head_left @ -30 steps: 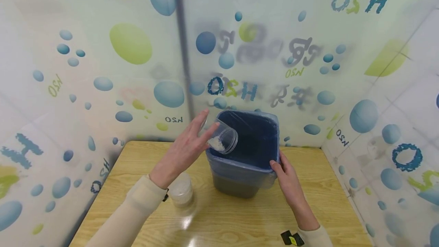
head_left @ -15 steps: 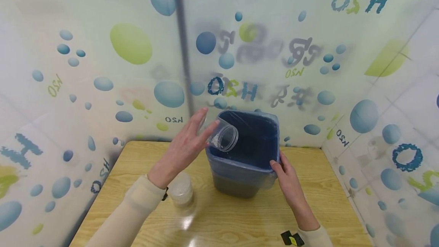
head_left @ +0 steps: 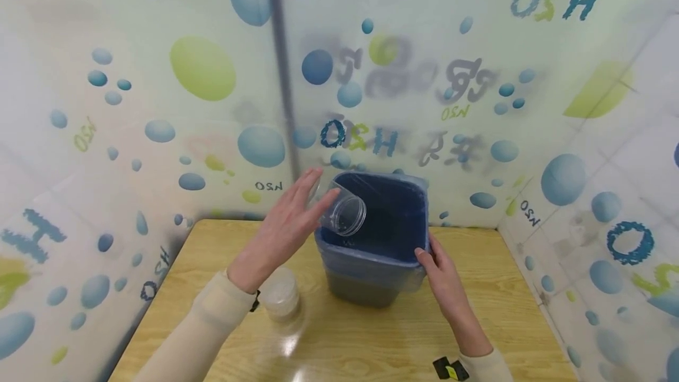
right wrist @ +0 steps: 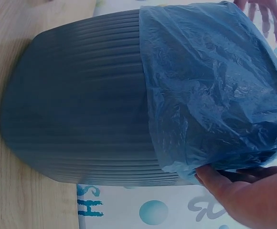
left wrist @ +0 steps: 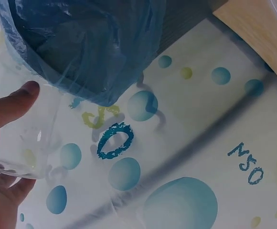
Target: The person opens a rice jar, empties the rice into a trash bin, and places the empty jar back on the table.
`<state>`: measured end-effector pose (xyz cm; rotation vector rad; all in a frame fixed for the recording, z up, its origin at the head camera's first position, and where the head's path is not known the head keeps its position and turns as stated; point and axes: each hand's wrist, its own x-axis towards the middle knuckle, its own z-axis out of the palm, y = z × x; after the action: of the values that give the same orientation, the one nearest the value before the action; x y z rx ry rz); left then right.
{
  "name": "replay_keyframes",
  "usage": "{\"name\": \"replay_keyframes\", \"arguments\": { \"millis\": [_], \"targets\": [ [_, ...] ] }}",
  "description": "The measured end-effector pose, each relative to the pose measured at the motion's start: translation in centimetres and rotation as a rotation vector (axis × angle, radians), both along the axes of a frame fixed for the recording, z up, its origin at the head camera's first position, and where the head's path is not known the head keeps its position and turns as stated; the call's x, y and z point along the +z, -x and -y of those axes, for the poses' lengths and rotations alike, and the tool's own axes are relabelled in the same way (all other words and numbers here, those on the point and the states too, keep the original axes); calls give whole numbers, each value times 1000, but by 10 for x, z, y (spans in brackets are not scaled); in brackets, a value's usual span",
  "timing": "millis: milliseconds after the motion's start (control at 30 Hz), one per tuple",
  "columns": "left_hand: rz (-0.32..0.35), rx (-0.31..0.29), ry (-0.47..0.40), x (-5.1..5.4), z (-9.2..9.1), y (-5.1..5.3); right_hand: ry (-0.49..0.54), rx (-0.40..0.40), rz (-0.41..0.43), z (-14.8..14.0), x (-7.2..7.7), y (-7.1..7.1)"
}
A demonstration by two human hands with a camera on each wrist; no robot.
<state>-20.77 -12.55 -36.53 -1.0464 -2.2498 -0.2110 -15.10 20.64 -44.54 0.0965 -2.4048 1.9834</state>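
A clear jar [head_left: 343,212] is tipped on its side over the left part of the bin's mouth, its opening facing right; small white bits show below its rim. My left hand [head_left: 283,226] grips the jar near its base, and the left wrist view shows the thumb along the clear wall [left wrist: 40,129]. The grey ribbed bin [right wrist: 81,100] is lined with a blue plastic bag [right wrist: 210,86] folded over its rim. My right hand [head_left: 445,285] holds the bin's right rim through the bag, thumb on top. Its other fingers are partly hidden.
A second clear round container [head_left: 280,293] with whitish contents stands on the wooden table [head_left: 339,346], below my left wrist and left of the bin. Walls with bubble patterns [head_left: 260,146] enclose the table behind and at both sides.
The white material seen in the jar has mostly gone from it, with bits now below its rim. The bin has shifted very slightly left. Both hands keep their holds.
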Motion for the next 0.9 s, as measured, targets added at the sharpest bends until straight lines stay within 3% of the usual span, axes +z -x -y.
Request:
{"name": "replay_keyframes", "arguments": {
  "millis": [667,900],
  "targets": [
    [-19,-1,21,0,2,-3,-6,4,0,1,1,0],
    [26,44,25,3,2,-4,-12,5,2,1,0,1]
  ]
}}
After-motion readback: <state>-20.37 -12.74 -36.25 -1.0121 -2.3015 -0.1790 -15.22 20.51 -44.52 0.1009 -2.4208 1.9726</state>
